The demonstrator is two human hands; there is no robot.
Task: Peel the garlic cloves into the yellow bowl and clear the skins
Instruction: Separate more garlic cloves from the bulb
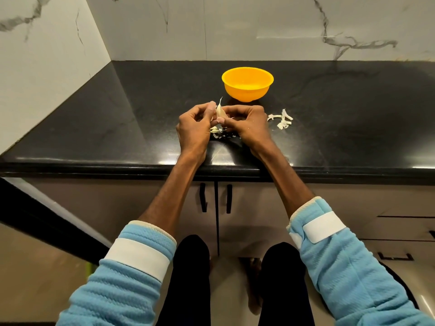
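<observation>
Fingers (212,108) of left hand (193,128) and right hand (247,123) pinching garlic clove (220,111), black counter (113,123), marble walls (235,27)

A countertop (117,128) runs across the view, with walls behind it and along its left side. A bowl (244,92) stands on the countertop near the middle, towards the back wall. In front of the bowl, the left hand (194,128) and right hand (247,123) meet above the surface, with a garlic clove (219,111) pinched between their fingertips. Loose skins (217,132) lie on the countertop below and between the hands. A second scatter of skins (282,118) lies just right of the right hand. Below the countertop's front edge are two cabinet doors (259,208), their handles (203,197) side by side.
</observation>
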